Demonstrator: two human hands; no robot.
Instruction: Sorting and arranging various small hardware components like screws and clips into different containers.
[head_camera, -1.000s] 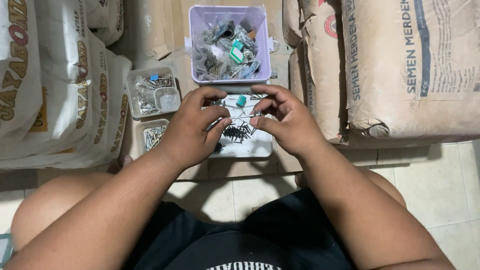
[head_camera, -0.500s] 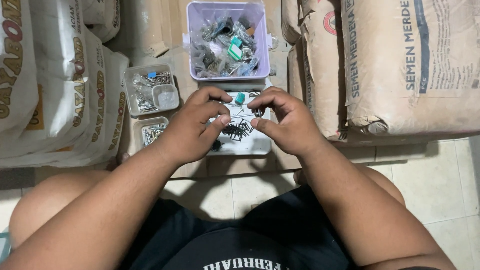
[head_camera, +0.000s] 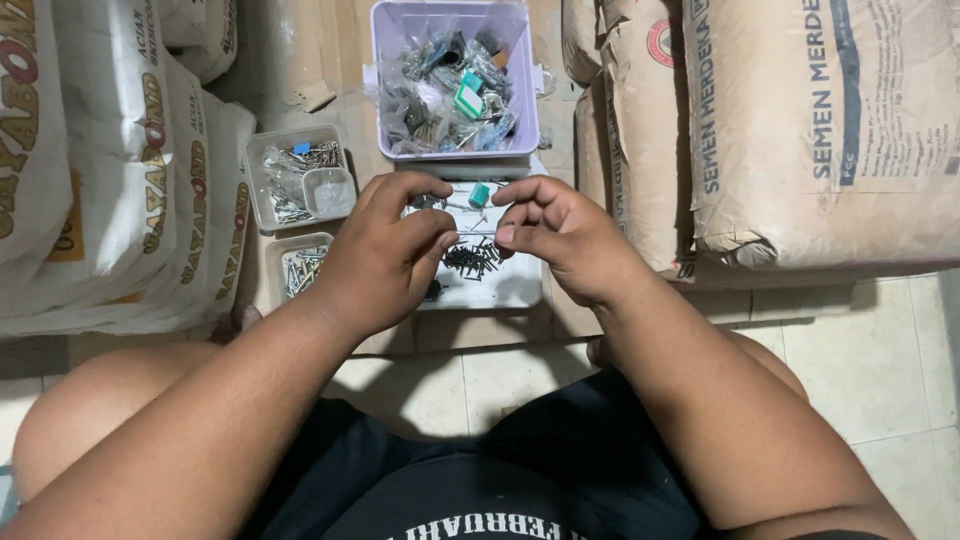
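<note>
We have a thin metal pin (head_camera: 472, 232), a nail or long screw by the look of it, pinched level between both hands over the white tray (head_camera: 515, 285), and that is the one real change: half a second ago our fingers were bunched low over the dark screws (head_camera: 470, 257), and now the piece is lifted clear of the heap and held at each end. Our left hand (head_camera: 385, 250) closes thumb and forefinger on one end, our right hand (head_camera: 560, 235) closes the same way on the other; both pinches are shut on the pin, though we cannot tell which end is the head. We judge this to mean one piece has been singled out of the pile and is being checked or straightened. A small teal plug (head_camera: 480, 194) lies on the tray just beyond our knuckles. Farther out sits the lilac bin (head_camera: 385, 60) of bagged hardware, touching the tray's far edge. To the left stand two clear boxes (head_camera: 262, 170) holding small metal parts. Paper sacks (head_camera: 800, 130) flank everything on both sides.
</note>
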